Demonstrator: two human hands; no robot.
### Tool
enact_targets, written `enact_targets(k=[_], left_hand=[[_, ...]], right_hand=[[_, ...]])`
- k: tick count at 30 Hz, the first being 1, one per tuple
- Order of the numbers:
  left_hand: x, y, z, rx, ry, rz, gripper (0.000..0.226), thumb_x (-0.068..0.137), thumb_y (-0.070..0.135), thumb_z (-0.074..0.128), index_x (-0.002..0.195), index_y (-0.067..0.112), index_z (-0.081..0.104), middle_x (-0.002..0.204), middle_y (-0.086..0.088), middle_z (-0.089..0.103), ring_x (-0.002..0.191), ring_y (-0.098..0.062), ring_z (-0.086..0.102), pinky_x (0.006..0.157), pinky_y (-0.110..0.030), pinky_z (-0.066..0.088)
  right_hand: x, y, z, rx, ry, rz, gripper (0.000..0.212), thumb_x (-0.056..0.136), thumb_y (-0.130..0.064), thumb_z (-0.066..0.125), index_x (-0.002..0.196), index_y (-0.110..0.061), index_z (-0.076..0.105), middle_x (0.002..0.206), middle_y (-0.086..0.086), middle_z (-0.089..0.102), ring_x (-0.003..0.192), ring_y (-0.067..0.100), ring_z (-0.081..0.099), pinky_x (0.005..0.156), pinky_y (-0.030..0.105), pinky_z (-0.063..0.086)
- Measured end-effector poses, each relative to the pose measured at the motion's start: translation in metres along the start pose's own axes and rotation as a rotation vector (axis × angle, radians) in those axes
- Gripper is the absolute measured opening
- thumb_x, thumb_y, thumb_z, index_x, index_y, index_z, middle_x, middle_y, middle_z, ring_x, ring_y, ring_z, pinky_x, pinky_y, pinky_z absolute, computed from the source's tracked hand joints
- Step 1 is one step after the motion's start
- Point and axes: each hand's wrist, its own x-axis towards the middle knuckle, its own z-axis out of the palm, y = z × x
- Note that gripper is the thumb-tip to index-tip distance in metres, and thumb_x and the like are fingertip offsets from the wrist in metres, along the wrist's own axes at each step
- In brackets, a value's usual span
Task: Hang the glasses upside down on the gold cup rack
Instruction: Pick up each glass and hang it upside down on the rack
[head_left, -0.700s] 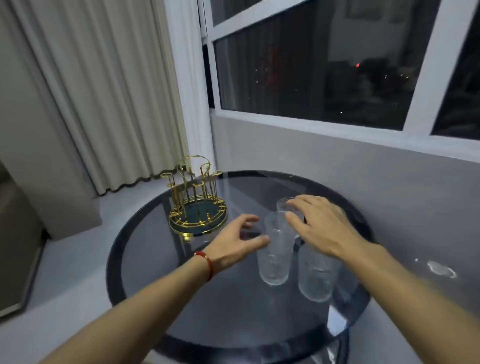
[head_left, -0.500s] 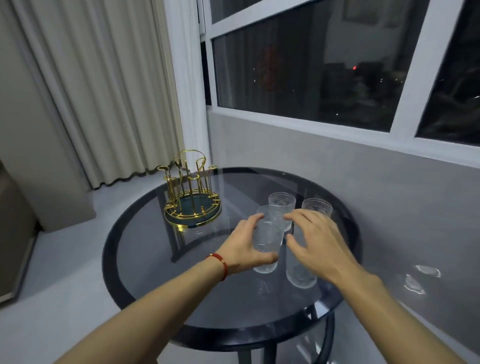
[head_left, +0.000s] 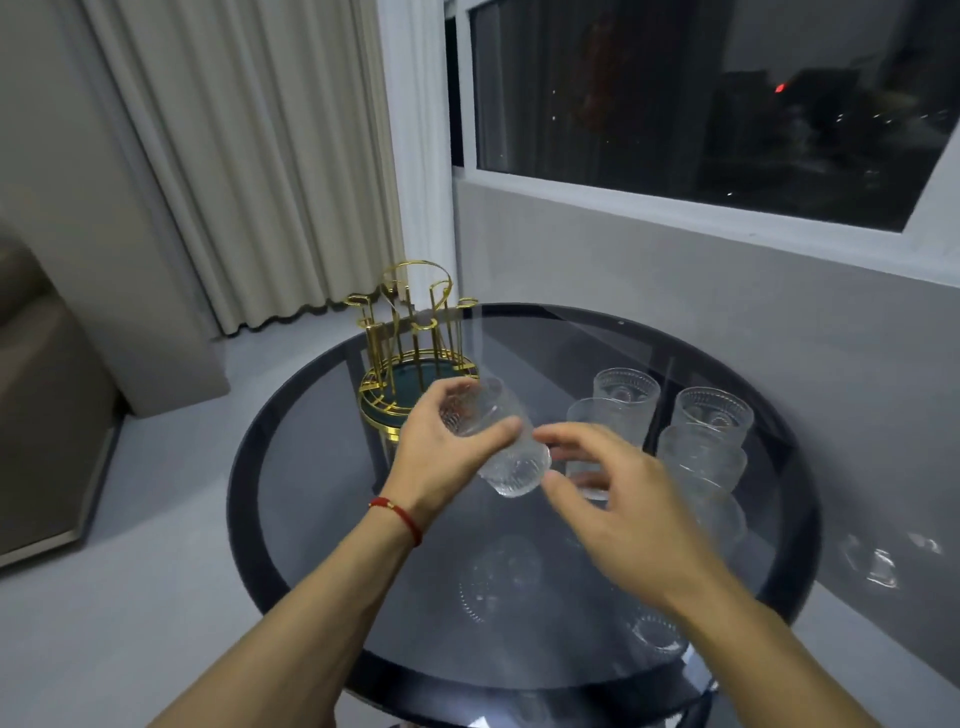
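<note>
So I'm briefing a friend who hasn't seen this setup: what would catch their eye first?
Probably the textured glass, tilted in the left hand above the middle of the round dark glass table, with the open right hand close beside it. Next, the empty gold cup rack at the table's far left edge, and four more glasses standing right of the hands.

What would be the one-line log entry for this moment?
left hand: holds glass, tilted | right hand: open beside it | rack: empty | table: other glasses standing
</note>
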Motion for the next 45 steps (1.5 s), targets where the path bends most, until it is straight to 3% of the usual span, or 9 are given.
enact_targets(k=[4, 8, 11, 17, 19, 23, 28, 36, 45], left_hand=[[0.01, -0.01, -0.024, -0.177, 0.133, -0.109, 0.065, 0.06, 0.054, 0.083, 0.118, 0.029, 0.066, 0.116, 0.009, 0.069, 0.105, -0.002, 0.065, 0.092, -0.036, 0.057], [0.021, -0.026, -0.032, -0.492, 0.123, -0.226, 0.066, 0.068, 0.04, 0.085, 0.124, 0.014, 0.064, 0.124, -0.014, 0.069, 0.113, -0.032, 0.068, 0.099, -0.06, 0.053], [0.032, -0.036, -0.034, -0.538, 0.066, -0.23, 0.073, 0.07, 0.039, 0.086, 0.133, 0.012, 0.06, 0.13, -0.014, 0.067, 0.117, -0.03, 0.067, 0.101, -0.056, 0.053], [0.048, -0.07, -0.042, 0.084, 0.148, -0.071, 0.063, 0.083, 0.069, 0.054, 0.128, 0.026, 0.061, 0.133, 0.002, 0.056, 0.129, -0.019, 0.051, 0.105, -0.049, 0.048], [0.052, -0.088, -0.041, 0.405, 0.146, -0.026, 0.055, 0.086, 0.056, 0.056, 0.134, 0.028, 0.056, 0.151, -0.005, 0.04, 0.144, -0.026, 0.032, 0.114, -0.054, 0.037], [0.054, -0.117, -0.034, 0.785, -0.055, -0.012, 0.08, 0.087, 0.055, 0.058, 0.155, 0.041, 0.02, 0.17, -0.003, -0.005, 0.156, -0.025, -0.009, 0.124, -0.057, 0.007], [0.052, -0.133, -0.027, 0.9, -0.1, -0.058, 0.083, 0.087, 0.067, 0.042, 0.157, 0.044, 0.004, 0.17, -0.005, -0.012, 0.153, -0.025, -0.023, 0.124, -0.06, 0.003], [0.055, -0.142, -0.023, 0.938, -0.06, -0.062, 0.084, 0.078, 0.071, 0.035, 0.154, 0.047, 0.008, 0.17, -0.002, -0.005, 0.154, -0.023, -0.022, 0.123, -0.057, 0.004], [0.056, -0.143, -0.019, 0.933, -0.058, -0.05, 0.084, 0.079, 0.07, 0.035, 0.155, 0.046, 0.008, 0.171, -0.005, -0.006, 0.153, -0.025, -0.023, 0.122, -0.06, 0.003]], right_hand=[[0.043, -0.011, 0.043, 0.173, -0.169, 0.428, 0.067, 0.099, -0.058, 0.05, 0.16, -0.034, 0.031, 0.159, -0.007, 0.046, 0.142, 0.019, 0.051, 0.117, 0.045, 0.043], [0.087, -0.008, 0.072, 0.863, -0.188, 0.696, 0.042, 0.107, -0.043, 0.051, 0.134, -0.014, 0.064, 0.116, 0.017, 0.08, 0.102, 0.036, 0.078, 0.085, 0.049, 0.065], [0.105, -0.003, 0.078, 0.953, -0.106, 0.681, 0.034, 0.104, -0.033, 0.059, 0.125, -0.009, 0.071, 0.103, 0.013, 0.083, 0.092, 0.026, 0.081, 0.072, 0.041, 0.065], [0.132, 0.004, 0.063, 0.462, 0.288, 0.478, 0.047, 0.093, -0.04, 0.074, 0.136, -0.023, 0.062, 0.135, 0.002, 0.066, 0.096, 0.021, 0.076, 0.071, 0.037, 0.067], [0.149, 0.001, 0.046, 0.275, 0.406, 0.343, 0.06, 0.089, -0.048, 0.075, 0.145, -0.034, 0.057, 0.148, -0.002, 0.058, 0.113, 0.024, 0.071, 0.085, 0.046, 0.066], [0.209, -0.018, 0.017, 0.165, 0.494, 0.208, 0.073, 0.078, -0.059, 0.073, 0.147, -0.041, 0.054, 0.152, -0.007, 0.057, 0.133, 0.021, 0.06, 0.102, 0.054, 0.057], [0.299, -0.045, 0.031, 0.083, 0.407, 0.193, 0.073, 0.078, -0.054, 0.074, 0.143, -0.027, 0.052, 0.14, 0.0, 0.058, 0.121, 0.028, 0.063, 0.099, 0.05, 0.058], [0.381, -0.055, 0.107, -0.108, 0.096, 0.112, 0.073, 0.084, -0.036, 0.079, 0.149, -0.015, 0.053, 0.151, 0.009, 0.057, 0.135, 0.031, 0.055, 0.111, 0.051, 0.048], [0.415, -0.04, 0.141, -0.308, -0.424, 0.286, 0.046, 0.076, -0.016, 0.087, 0.119, -0.02, 0.07, 0.125, 0.008, 0.066, 0.114, 0.03, 0.062, 0.091, 0.045, 0.06]])
